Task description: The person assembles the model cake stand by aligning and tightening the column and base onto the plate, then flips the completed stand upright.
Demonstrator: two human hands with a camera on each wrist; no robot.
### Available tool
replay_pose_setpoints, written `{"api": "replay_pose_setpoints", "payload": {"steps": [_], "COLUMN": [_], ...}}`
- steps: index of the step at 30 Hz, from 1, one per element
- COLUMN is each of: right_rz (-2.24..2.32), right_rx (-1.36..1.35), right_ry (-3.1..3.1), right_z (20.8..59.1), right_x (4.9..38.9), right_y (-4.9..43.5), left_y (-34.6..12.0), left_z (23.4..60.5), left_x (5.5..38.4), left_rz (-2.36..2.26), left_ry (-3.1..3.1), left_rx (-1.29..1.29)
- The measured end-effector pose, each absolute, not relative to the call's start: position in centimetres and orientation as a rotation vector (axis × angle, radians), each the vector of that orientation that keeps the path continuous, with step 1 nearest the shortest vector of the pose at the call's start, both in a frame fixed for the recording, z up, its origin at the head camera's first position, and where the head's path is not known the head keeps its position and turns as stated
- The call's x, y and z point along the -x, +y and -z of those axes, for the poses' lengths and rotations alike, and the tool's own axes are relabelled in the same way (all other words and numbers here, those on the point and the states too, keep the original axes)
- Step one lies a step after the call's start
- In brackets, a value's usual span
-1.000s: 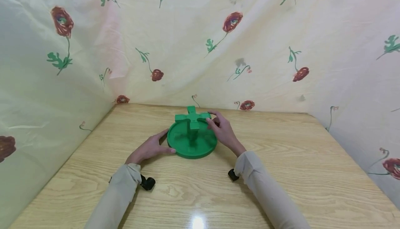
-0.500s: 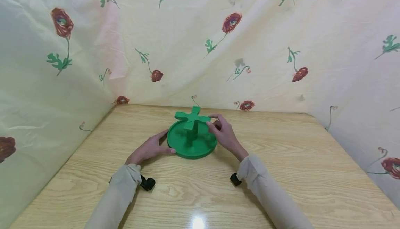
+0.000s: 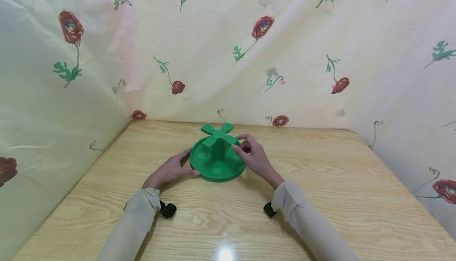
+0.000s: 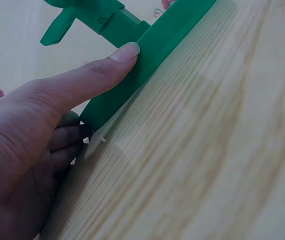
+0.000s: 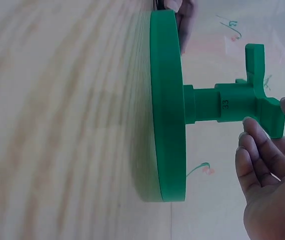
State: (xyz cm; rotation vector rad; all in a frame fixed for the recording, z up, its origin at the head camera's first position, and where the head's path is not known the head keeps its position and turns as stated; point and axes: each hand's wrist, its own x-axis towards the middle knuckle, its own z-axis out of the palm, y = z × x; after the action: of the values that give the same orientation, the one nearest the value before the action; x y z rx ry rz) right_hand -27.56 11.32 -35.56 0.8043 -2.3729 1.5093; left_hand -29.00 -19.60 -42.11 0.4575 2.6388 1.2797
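Observation:
A green round base [image 3: 199, 162] with a raised rim lies on the table. From its middle rises a green post [image 5: 207, 105], marked 33 on the side facing the right wrist camera. A four-armed green cross handle [image 3: 218, 133] tops the post. My left hand [image 3: 168, 172] holds the base's left side, thumb [image 4: 117, 62] on the near rim and fingers round the far side. With thumb and forefinger, my right hand [image 3: 259, 162] pinches the right near arm of the cross; its other fingers [image 5: 255, 160] curl below that arm.
The wood-grain table [image 3: 213, 221] runs up to a flower-printed cloth [image 3: 199, 47] hanging behind and at both sides. Black wrist devices [image 3: 168, 210] are strapped at both sleeve cuffs.
The cross handle has turned clockwise as seen from above, about an eighth of a turn. My right hand has followed its arm slightly nearer to me. My left hand stays on the base.

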Motion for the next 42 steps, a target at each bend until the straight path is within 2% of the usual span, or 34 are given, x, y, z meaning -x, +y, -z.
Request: {"api": "replay_pose_setpoints", "payload": {"steps": [11, 20, 27, 42], "right_rz": [-1.448, -1.464, -1.454, -1.385], "right_rx": [-0.844, -0.877, -0.931, -0.792], "right_ry": [-2.395, -2.389, -2.327, -2.320], "right_z": [35.4, 38.3, 38.5, 38.6], "right_x": [26.9, 29.5, 29.6, 32.0], "right_y": [10.9, 11.2, 11.4, 12.3], "left_y": [-19.7, -19.7, -19.6, -19.6], "left_z": [42.2, 42.3, 42.3, 42.3], "left_x": [29.0, 29.1, 29.1, 29.1], "left_rz": [-1.277, -1.282, -1.277, -1.285], "left_ry": [2.639, 2.640, 2.640, 2.641], "left_rx": [-0.456, -0.477, -0.459, -0.466]}}
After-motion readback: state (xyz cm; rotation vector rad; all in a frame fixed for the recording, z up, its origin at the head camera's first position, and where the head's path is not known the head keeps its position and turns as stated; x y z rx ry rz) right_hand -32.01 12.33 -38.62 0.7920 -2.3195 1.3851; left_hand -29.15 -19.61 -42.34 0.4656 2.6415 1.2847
